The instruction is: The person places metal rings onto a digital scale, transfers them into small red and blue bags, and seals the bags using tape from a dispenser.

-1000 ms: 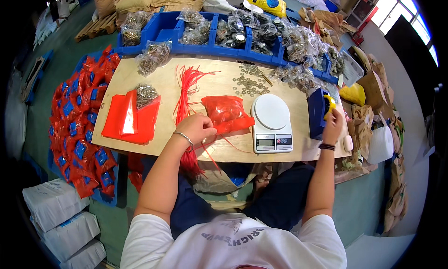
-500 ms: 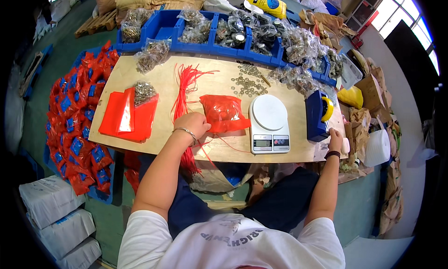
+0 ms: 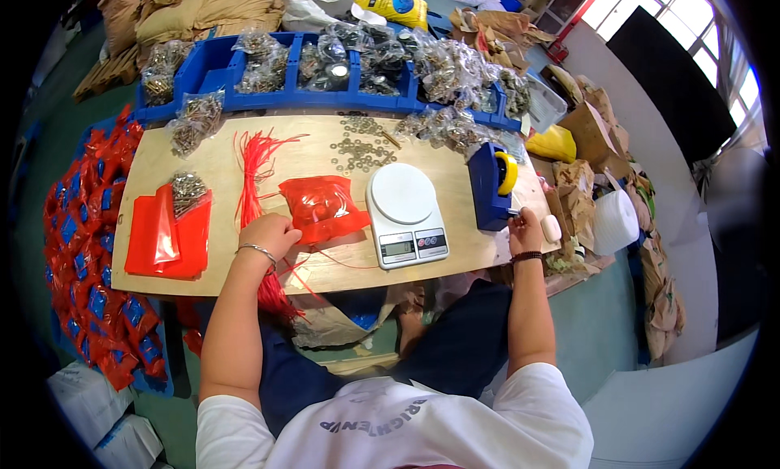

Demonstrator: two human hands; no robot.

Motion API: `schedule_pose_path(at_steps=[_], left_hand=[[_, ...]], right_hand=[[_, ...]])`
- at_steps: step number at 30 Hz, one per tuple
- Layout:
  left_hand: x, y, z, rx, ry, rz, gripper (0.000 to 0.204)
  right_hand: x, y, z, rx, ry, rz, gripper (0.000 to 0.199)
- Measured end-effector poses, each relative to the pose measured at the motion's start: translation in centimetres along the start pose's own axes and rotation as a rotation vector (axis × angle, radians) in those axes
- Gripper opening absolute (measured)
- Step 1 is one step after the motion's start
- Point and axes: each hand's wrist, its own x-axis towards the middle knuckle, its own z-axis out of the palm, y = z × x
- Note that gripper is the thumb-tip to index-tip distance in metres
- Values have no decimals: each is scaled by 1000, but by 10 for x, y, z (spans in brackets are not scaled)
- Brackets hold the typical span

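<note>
At 8 o'clock of red bag [image 3: 325, 206], left hand [image 3: 275, 235], fingers curled, at 5 o'clock of blue tape dispenser [image 3: 486, 191], right hand [image 3: 526, 232], fingers bunched, can't tell either grip

At six o'clock, my grey-lettered white T-shirt [image 3: 390, 438] and navy trousers [image 3: 455, 335]; silver bangle [image 3: 258, 249] at nine, dark bracelet [image 3: 526, 256] at three.

small-parts workshop, blue parts bins [image 3: 268, 102], wooden worktable [image 3: 154, 160], white scale [image 3: 406, 213], piled sacks [image 3: 195, 20]
</note>
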Motion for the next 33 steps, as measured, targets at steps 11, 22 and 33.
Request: schedule_pose_path(at_steps=[11, 22, 33], left_hand=[[3, 0, 2, -5, 1, 10, 26], [4, -11, 8, -41, 43, 28, 26], [-2, -3, -1, -22, -33, -7, 27]], right_hand=[[-34, 2, -27, 285, -63, 391, 20], [-54, 19, 51, -130, -860, 913, 25], [-128, 50, 201, -800, -1177, -30, 14]])
